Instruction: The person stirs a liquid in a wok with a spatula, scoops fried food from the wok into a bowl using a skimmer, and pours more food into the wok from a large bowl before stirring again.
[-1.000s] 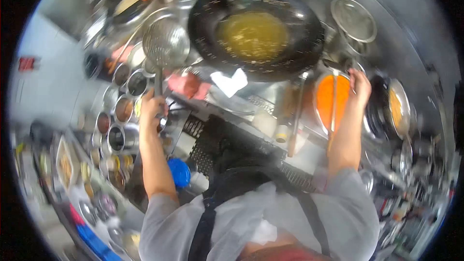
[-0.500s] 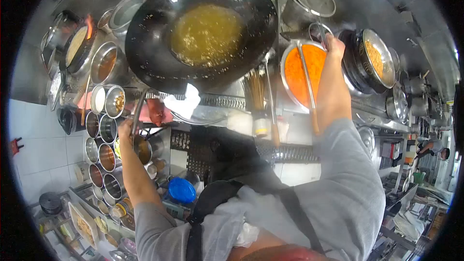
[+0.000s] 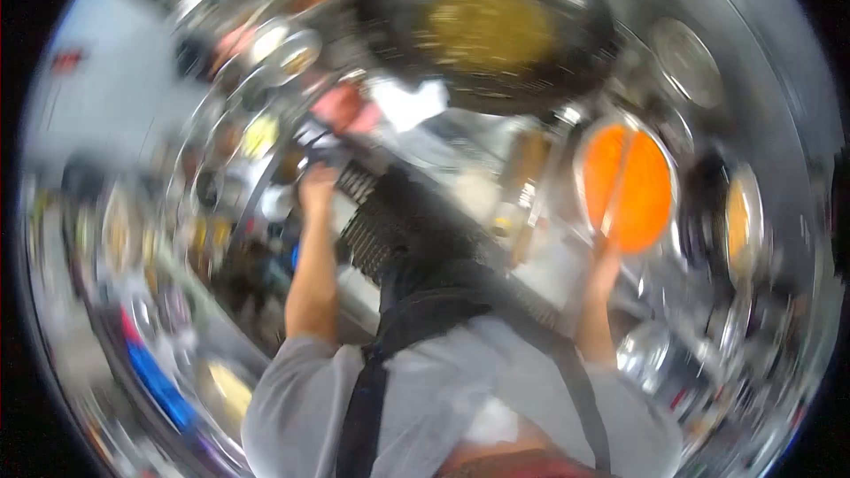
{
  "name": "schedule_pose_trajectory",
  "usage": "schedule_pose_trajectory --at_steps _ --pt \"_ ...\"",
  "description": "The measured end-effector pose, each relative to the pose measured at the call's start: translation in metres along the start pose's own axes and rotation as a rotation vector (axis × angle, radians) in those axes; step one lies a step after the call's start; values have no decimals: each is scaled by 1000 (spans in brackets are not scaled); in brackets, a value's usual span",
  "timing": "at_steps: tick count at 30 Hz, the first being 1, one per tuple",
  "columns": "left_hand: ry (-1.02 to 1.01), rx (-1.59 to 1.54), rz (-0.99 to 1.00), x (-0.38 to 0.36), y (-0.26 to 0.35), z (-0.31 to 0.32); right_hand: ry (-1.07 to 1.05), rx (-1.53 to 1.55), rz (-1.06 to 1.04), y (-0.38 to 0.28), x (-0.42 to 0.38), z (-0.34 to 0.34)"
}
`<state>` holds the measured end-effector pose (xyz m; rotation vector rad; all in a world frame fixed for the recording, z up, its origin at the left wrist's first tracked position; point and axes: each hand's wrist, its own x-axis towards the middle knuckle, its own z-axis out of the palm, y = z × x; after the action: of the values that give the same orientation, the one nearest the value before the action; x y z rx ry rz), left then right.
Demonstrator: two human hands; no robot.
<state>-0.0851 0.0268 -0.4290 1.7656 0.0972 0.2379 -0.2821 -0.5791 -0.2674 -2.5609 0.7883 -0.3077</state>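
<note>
The whole view is smeared by motion. My left hand (image 3: 319, 179) is held out at left of centre, just below a blurred dark and silvery thing (image 3: 314, 137); its fingers are too smeared to read. At the right, my right hand (image 3: 606, 257) closes round the lower end of a long utensil (image 3: 622, 168) with a thin shaft. That utensil lies across a metal bowl (image 3: 675, 199) of bright orange contents; its far end cannot be made out. Above stands a big black wok (image 3: 390, 26) with yellowish liquid in it.
A round strainer (image 3: 686, 62) sits right of the wok. Red meat (image 3: 341, 106) and a white cloth (image 3: 407, 102) lie below the wok's left side. Blurred metal pots (image 3: 208, 186) crowd the left; a pan (image 3: 744, 221) stands at the right.
My view has turned, so the wok now appears further right and higher. My right hand has left the strainer and come down to the utensil's handle. My left hand has left the dark handle.
</note>
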Motion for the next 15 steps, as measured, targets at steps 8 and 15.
schedule_pose_trajectory --at_steps 8,15 --pt "449 365 -277 -252 160 -22 184 -413 -209 5 35 11" --pt "1723 -618 -232 -559 190 -180 166 253 -527 -113 54 31"
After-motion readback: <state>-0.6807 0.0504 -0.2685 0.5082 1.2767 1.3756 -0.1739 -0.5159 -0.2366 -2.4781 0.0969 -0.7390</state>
